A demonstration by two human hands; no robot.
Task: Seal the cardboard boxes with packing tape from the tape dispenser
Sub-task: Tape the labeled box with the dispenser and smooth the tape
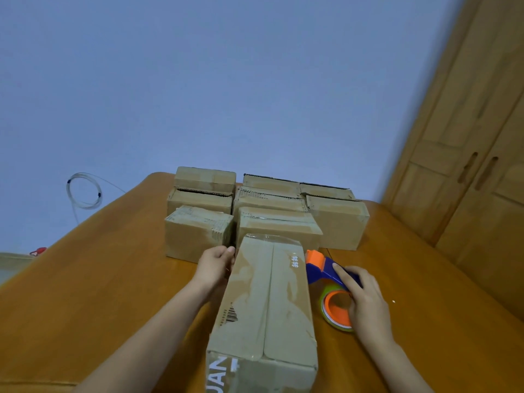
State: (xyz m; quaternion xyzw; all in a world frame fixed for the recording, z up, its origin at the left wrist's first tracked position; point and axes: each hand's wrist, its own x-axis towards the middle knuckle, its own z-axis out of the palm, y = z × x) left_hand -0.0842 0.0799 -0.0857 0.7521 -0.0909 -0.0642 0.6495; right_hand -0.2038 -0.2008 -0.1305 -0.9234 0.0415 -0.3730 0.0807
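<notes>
Box: a long cardboard box (263, 304) lies on the table in front of the person, its length running away from the camera. Its two top flaps are closed and meet in a seam down the middle. A clear strip of tape shows at its far end. A barcode sits near its left edge and white print near its right edge; large white letters mark the near end face.
Dispenser: a blue and orange tape dispenser (329, 282) rests on the table just right of the box, orange head close to the box's far right corner, tape roll toward the person.
Right hand: the right hand (363, 299) lies over the dispenser, fingers curled round its blue handle and the roll, gripping it.
Left hand: the left hand (217, 265) is against the box's far left side, fingers curled round that edge, holding the box.
Stack: more cardboard boxes (263, 211) stand in rows behind the long box, the nearest touching or almost touching its far end.
Table: an orange-brown wooden table (99, 279) carries everything.
Wall: a pale blue wall (226, 80) rises behind, with a coil of clear cable (83, 191) hanging at left.
Wardrobe: wooden wardrobe doors (470, 165) stand at right.
</notes>
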